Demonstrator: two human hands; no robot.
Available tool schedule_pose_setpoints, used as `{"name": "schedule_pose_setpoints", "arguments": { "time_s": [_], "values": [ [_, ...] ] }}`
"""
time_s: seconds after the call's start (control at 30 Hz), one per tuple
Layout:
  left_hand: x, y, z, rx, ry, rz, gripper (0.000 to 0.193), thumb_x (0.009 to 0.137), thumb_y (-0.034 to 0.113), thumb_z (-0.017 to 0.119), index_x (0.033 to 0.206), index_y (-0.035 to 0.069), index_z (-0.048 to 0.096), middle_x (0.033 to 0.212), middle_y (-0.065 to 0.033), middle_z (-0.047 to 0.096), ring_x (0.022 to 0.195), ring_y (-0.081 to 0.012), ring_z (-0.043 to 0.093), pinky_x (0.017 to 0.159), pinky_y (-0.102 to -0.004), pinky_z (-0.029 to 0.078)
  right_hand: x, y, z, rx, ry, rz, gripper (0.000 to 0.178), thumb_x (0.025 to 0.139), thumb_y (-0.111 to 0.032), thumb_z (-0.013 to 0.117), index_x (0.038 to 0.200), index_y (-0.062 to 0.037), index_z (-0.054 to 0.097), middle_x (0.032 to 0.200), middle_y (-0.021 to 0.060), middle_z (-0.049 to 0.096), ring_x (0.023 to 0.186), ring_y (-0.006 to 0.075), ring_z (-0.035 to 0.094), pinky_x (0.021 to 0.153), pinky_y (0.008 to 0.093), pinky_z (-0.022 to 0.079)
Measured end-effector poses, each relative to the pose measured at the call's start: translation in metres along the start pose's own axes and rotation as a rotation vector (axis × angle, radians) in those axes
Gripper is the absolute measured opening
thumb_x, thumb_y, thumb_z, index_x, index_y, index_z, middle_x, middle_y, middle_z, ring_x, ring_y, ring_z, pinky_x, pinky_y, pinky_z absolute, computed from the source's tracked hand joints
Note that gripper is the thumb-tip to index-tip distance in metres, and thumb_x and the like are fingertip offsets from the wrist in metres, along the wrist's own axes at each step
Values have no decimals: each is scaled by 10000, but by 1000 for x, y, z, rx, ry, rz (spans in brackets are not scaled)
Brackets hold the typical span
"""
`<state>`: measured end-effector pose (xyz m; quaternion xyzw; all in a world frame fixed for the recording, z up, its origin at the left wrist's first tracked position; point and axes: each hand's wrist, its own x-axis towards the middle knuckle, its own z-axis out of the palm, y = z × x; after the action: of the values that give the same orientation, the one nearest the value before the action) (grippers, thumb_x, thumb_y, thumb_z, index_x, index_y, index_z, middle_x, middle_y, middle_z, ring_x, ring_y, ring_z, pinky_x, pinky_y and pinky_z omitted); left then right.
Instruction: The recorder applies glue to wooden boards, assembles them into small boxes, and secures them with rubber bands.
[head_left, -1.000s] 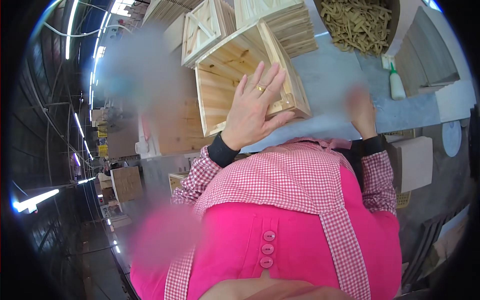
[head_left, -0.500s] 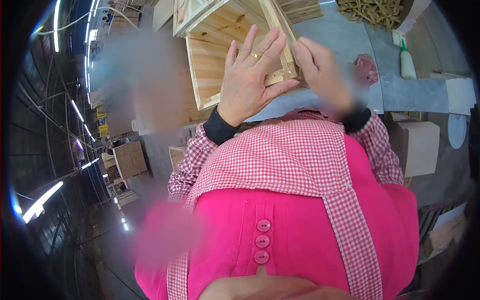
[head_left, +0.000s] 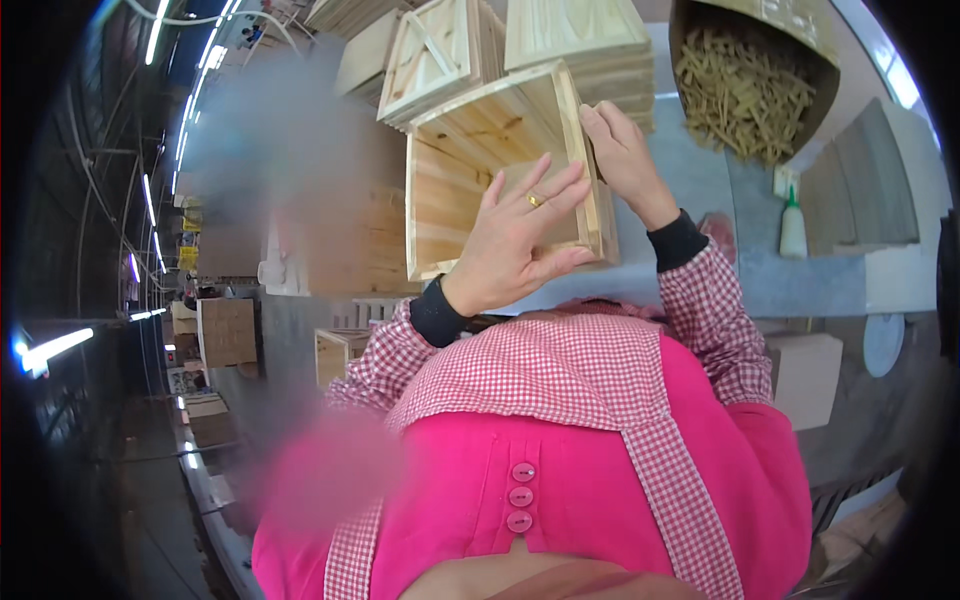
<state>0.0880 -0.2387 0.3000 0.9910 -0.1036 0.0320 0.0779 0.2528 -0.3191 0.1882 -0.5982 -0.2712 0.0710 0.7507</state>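
Note:
An open box of pale, knotty wood (head_left: pixel 460 180) stands in front of me on the worktable, its opening facing me. My left hand (head_left: pixel 520 235) reaches over its near right part with the fingers spread, a ring on one of them. The fingertips lie by the inside of the right wall, and the thumb is near the front corner. My right hand (head_left: pixel 628 155) is at the outer side of that right wall, with its fingers curled and pressed together at the rim. Whatever lies between those fingers is hidden.
Behind the box are more wooden boxes (head_left: pixel 440 50) and a stack of wooden panels (head_left: pixel 580 35). Farther right stand a carton (head_left: pixel 835 40) full of small wooden strips (head_left: pixel 740 95) and a white glue bottle (head_left: pixel 793 230) with a green tip. A grey table (head_left: pixel 700 190) lies underneath.
My right hand has moved from the box's near right corner farther up along the right wall. The left hand stays spread over the box. The whole view has shifted, showing more of the far table.

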Motion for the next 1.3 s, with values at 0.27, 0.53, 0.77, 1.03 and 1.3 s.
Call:
{"name": "schedule_pose_setpoints", "arguments": {
  "time_s": [0.27,0.53,0.77,1.03,1.3],
  "values": [
    [116,-78,19,143,346,-325,527,743,506,650,940,18,620,894,-252,606,883,-407,587,812,-546,418,23,19,-8,127,-231,120,278,996,-209,443,1155,-6,546,1052,59,597,977,120,539,841,268,453],
    [116,-68,20,20,463,-347,408,709,411,605,907,56,640,990,-152,622,1011,-312,566,892,-479,350,52,21,-25,-47,-254,48,119,963,-74,489,953,16,565,833,9,584,751,55,532,628,208,431],
    [122,-74,32,-32,389,-366,399,713,377,584,912,34,631,926,-153,643,1005,-281,574,870,-510,348,67,12,-17,-8,-126,-24,105,944,-30,498,923,38,576,810,13,590,729,61,533,632,214,436],
    [118,-72,34,-2,422,-358,433,728,417,556,879,29,675,921,-132,670,932,-289,619,857,-498,376,48,0,-27,-38,-205,32,203,946,-74,517,1085,58,584,921,54,625,798,90,557,691,233,460],
    [49,-89,-34,6,533,-478,381,800,314,577,1021,7,618,1055,-194,629,1125,-320,532,898,-605,383,47,-97,-9,-647,-363,-392,377,914,-128,584,1232,64,519,1118,199,593,973,275,589,847,337,465]
  ]
}}
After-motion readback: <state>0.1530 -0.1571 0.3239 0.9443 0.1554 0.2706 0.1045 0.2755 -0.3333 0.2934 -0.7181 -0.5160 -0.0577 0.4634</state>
